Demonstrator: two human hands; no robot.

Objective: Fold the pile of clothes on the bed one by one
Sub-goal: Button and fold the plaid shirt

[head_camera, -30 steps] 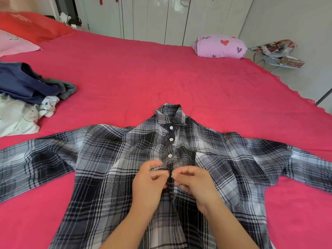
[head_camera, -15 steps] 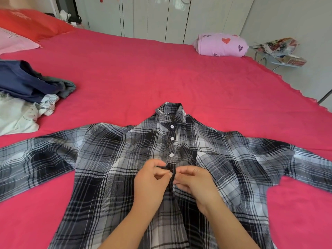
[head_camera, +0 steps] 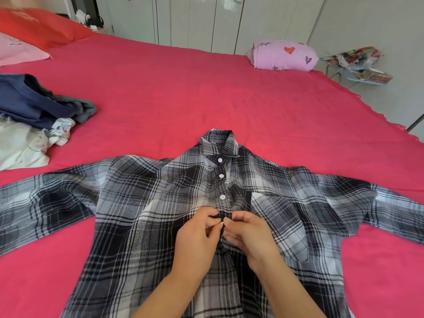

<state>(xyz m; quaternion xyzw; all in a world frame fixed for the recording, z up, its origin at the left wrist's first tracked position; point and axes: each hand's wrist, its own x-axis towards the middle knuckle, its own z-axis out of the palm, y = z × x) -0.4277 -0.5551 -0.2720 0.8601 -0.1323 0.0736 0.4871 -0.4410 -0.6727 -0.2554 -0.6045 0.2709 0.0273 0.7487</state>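
Head view. A black, grey and white plaid shirt (head_camera: 160, 214) lies front up across the near edge of the bed (head_camera: 206, 88). Its collar points toward the far edge and its sleeves are spread toward the left and right edges. Three white buttons (head_camera: 221, 176) below the collar are fastened.

At the placket under the third button, the left hand (head_camera: 197, 235) pinches one edge of the fabric between thumb and curled fingers. The right hand (head_camera: 250, 235) pinches the opposite edge, and a small white button (head_camera: 222, 223) shows between the fingertips. The two hands touch.

At the left edge, well apart from the shirt's body and just beyond its left sleeve, is a pile: a navy garment (head_camera: 34, 99) and a grey garment (head_camera: 87, 110) above a white printed garment (head_camera: 23, 145). A red pillow (head_camera: 41, 26) and a pink pillow (head_camera: 18, 51) occupy the far left corner. A lilac heart-print bundle (head_camera: 284, 56) sits at the far right corner. A small stand with a printed bag (head_camera: 358, 63) is beside the right edge, off the bed.

The bedspread between the collar and the far edge is bare. Pale wardrobe doors (head_camera: 195, 19) rise behind it.
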